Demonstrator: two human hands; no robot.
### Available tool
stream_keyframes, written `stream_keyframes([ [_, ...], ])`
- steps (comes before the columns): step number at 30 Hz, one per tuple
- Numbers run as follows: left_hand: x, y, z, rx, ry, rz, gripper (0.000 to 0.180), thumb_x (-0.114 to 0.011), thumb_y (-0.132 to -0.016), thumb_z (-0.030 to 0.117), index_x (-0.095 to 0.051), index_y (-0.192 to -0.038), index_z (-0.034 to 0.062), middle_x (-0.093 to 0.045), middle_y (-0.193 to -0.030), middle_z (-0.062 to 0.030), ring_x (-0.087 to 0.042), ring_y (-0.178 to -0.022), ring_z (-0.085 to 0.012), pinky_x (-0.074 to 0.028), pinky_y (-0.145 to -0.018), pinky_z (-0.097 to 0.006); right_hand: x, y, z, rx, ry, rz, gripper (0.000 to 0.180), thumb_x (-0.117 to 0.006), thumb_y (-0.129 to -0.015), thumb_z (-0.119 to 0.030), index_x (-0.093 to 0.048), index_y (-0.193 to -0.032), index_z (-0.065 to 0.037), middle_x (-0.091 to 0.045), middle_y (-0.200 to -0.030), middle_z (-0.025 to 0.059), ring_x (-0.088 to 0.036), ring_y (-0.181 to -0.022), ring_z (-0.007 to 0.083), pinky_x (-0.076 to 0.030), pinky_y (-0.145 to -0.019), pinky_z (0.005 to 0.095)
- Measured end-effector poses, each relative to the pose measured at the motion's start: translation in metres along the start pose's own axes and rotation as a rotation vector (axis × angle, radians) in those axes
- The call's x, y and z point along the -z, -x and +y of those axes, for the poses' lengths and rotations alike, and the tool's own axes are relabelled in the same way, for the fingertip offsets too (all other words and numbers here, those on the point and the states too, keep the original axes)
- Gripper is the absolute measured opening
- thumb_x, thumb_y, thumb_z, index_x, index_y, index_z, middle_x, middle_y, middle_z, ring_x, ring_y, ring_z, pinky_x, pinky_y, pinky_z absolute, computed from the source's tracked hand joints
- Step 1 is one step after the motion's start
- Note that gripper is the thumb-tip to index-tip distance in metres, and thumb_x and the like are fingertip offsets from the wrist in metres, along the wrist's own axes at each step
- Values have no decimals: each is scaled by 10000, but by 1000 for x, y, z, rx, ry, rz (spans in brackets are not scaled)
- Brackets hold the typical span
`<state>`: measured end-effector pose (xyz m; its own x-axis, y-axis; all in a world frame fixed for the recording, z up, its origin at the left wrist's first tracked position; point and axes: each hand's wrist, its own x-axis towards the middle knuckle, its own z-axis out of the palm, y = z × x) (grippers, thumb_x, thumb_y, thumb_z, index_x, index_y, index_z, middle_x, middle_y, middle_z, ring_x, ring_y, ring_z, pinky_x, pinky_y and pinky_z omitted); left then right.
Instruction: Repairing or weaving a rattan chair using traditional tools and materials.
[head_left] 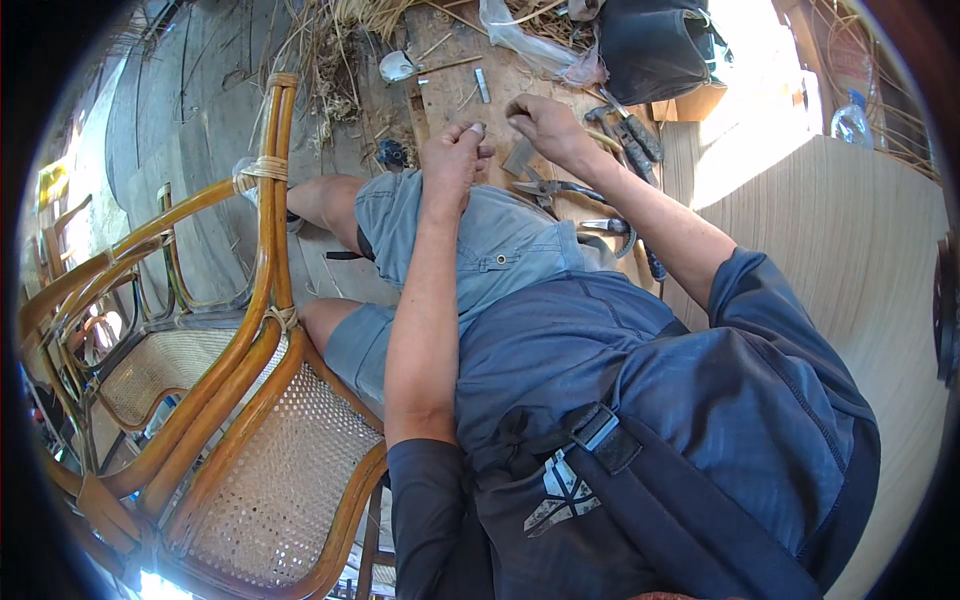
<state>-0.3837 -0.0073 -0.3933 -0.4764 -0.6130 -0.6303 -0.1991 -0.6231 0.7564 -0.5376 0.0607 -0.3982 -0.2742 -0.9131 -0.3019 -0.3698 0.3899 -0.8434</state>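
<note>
My left hand [455,165] is held above my lap with its fingers curled in and the thumb on top. Just right of it, my right hand [545,127] is bent at the wrist, its fingertips pinched together. The hands are apart from each other. Anything thin between their fingers is too small to make out. Below my right hand lie a flat metal blade [519,157] and pliers [543,188] with dark handles. A small pale stick-shaped piece [482,86] rests on the wooden board beyond the hands.
A rattan chair frame [268,210] with a woven cane seat [275,475] stands at my left. Dark-handled tools [638,140] lie on the right. Behind are a black bag [655,50], a plastic bag [530,45] and dry fibre strands [335,70]. A wood-grain panel [820,230] is at right.
</note>
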Motion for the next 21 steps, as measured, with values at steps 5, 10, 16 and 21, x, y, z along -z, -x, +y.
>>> stream_keyframes([
  [5,-5,-1,-9,-153,-17,37,222,-532,-847,150,-604,-972,-19,-610,-775,-62,-521,-523,-77,-388,-446,-201,13,20,16,125,286,131,181,-525,-809,-146,-577,-918,-11,-590,-878,196,-562,-851,355,-437,-754,405],
  [10,0,12,-13,-188,1,36,253,-577,-830,141,-567,-1002,-44,-576,-755,-19,-574,-620,-103,-395,-521,-193,36,58,35,-47,408,302,190,-527,-812,-166,-572,-939,-31,-587,-899,190,-570,-867,345,-447,-762,404],
  [16,7,33,-4,-168,-113,-6,210,-606,-825,153,-562,-967,5,-587,-751,-20,-578,-659,-111,-410,-535,-199,50,97,46,-305,631,381,260,-506,-800,-157,-515,-1034,-44,-548,-980,214,-549,-917,378,-441,-797,448],
  [21,13,51,11,-138,182,16,105,-557,-864,147,-554,-884,44,-595,-736,-36,-585,-654,-131,-443,-534,-228,57,92,63,-432,677,290,304,-486,-789,-140,-513,-1069,-23,-542,-1025,236,-531,-970,389,-429,-834,449],
])
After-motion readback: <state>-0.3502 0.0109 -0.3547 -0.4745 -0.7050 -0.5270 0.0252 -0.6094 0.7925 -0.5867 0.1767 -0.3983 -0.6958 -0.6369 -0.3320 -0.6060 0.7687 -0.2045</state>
